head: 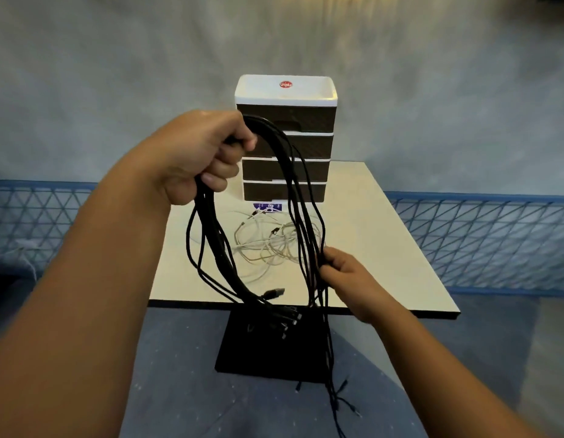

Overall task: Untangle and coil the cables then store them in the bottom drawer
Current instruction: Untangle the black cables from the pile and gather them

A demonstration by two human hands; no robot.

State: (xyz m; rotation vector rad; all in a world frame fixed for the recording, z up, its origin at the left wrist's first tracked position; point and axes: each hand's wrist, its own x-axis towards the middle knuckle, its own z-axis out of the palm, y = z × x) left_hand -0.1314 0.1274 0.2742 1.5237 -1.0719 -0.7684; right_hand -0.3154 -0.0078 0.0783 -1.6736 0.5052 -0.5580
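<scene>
- Left hand [198, 153] fisted round the top of the black cable bundle [274, 197], held high over the surface [385, 248].
- Right hand [340, 273] pinches the strands lower on the far side; hands well apart.
- Black cables: limp, light, matte sheathing, long loops, plug ends dangling below the surface edge. Likely snag-prone; best gripped at the loop top, feeding 1 strand at a time.
- White cables [268, 245] lie tangled, thin and glossy, in front of the drawer unit [287, 137].
- Bottom drawer [268, 191] closed.
</scene>
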